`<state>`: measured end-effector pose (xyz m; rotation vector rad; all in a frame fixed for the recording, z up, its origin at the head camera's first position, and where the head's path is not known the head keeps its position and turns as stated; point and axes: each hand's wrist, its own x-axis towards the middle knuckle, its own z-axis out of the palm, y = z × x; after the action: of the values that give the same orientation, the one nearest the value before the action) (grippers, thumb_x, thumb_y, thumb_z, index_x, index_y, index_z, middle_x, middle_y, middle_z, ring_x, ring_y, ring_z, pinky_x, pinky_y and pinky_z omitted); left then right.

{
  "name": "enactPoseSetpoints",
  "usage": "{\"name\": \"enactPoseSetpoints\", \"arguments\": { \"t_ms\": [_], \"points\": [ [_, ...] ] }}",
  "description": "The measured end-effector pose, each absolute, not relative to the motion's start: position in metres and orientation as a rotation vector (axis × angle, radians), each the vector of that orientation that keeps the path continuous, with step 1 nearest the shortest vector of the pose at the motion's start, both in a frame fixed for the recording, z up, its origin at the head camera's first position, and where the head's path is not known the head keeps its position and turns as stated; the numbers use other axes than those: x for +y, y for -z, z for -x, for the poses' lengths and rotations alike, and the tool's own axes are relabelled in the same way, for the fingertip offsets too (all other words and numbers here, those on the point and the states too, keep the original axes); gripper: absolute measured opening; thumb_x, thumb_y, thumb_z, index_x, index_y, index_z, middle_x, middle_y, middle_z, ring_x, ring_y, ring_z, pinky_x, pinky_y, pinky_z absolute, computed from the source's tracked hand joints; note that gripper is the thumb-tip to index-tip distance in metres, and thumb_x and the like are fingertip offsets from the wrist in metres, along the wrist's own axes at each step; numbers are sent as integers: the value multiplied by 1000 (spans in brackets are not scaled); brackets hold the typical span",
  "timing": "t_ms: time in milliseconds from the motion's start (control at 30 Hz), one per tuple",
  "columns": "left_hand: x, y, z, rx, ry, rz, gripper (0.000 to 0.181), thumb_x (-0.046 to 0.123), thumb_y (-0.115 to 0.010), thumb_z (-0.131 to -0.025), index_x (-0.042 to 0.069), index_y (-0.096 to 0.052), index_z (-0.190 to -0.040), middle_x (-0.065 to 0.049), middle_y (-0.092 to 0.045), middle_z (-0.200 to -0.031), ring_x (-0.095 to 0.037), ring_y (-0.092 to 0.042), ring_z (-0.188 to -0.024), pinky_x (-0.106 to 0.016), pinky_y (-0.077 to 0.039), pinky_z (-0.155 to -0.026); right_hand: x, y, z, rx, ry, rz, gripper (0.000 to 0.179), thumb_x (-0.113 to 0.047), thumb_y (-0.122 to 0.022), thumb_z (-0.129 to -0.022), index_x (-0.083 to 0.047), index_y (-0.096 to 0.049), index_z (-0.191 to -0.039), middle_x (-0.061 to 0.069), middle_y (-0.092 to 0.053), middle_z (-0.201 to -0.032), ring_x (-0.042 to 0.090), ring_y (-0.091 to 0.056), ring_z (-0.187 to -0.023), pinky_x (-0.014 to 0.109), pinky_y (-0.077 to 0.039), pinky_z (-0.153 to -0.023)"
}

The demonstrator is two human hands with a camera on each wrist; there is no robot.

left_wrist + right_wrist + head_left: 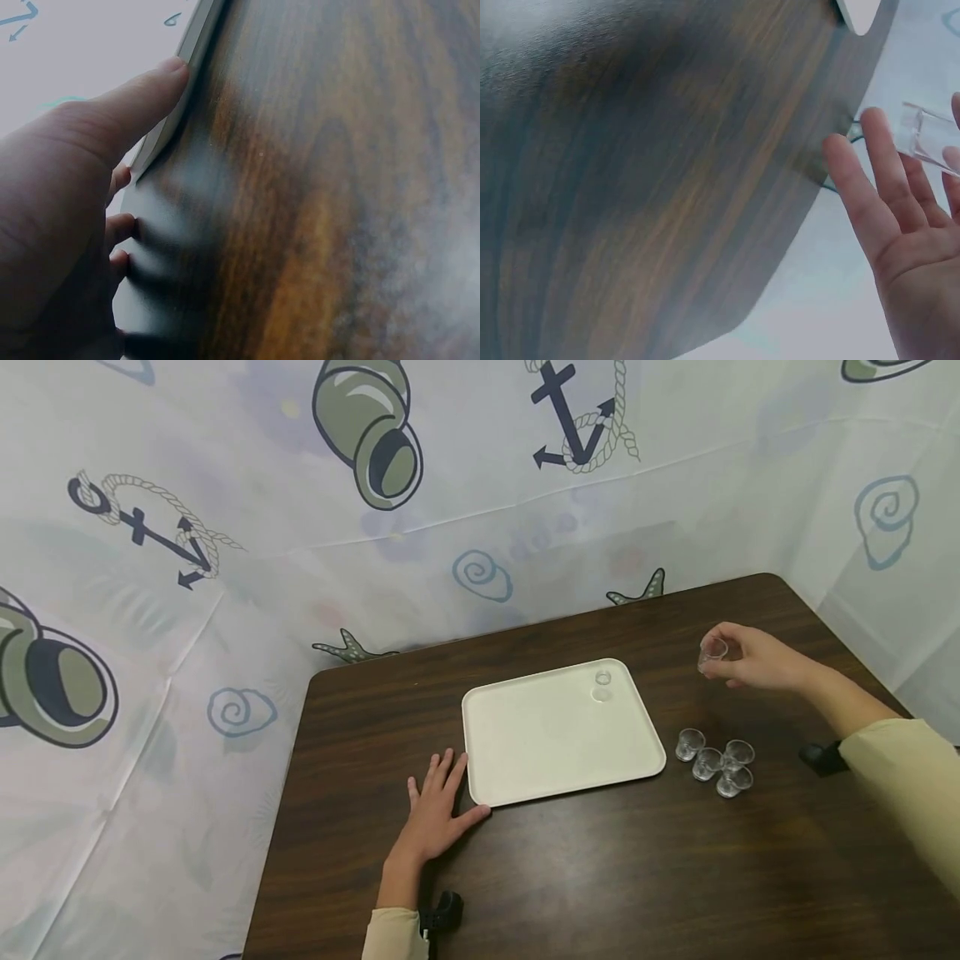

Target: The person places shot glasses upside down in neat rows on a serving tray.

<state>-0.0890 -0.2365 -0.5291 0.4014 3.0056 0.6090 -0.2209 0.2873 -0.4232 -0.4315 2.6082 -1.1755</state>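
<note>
Between thumb and fingers, my right hand (757, 658) pinches a small clear shot glass (713, 650) above the table's right side. The right wrist view shows that glass (930, 135) at its right edge, the other fingers spread. My left hand (435, 822) lies at the near left corner of a cream rectangular tray (555, 739), fingers straight and spread, thumb at the rim. One clear shot glass (602, 687) stands in the tray's far right corner. Several more shot glasses (707, 764) stand grouped on the table, right of the tray.
The dark wooden table (585, 877) has rounded corners and meets a patterned cloth backdrop (420, 568) at its back. Black straps with devices sit on both wrists, one by the left sleeve (447, 912).
</note>
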Motion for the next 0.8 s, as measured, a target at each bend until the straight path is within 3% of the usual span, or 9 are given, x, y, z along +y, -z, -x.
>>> {"name": "enactPoseSetpoints", "arguments": {
  "t_ms": [200, 467, 800],
  "points": [
    [-236, 530, 89, 2997, -611, -393, 91, 67, -58, -87, 26, -20, -159, -10, -16, -163, -32, -7, -149, -73, -2, -106, 272, 416, 225, 2780, 1066, 535, 35, -22, -71, -92, -5, -59, -120, 11, -61, -108, 23, -59, -85, 33, -49, -64],
    [-235, 530, 87, 2997, -607, -385, 91, 68, -57, -87, 25, -20, -159, -10, -17, -163, -33, -7, -149, -73, -2, -106, 247, 411, 228, 2916, 951, 708, 36, -12, -76, -86, -5, -64, -120, 9, -60, -114, 29, -57, -95, 46, -47, -77],
    [-234, 531, 90, 2995, -618, -384, 92, 69, -57, -86, 25, -21, -159, -10, -17, -162, -33, -8, -149, -74, -2, -105, 215, 419, 229, 2950, 631, 805, 34, -23, -75, -86, -14, -69, -117, 2, -69, -106, 21, -64, -84, 45, -51, -69]
  ]
}}
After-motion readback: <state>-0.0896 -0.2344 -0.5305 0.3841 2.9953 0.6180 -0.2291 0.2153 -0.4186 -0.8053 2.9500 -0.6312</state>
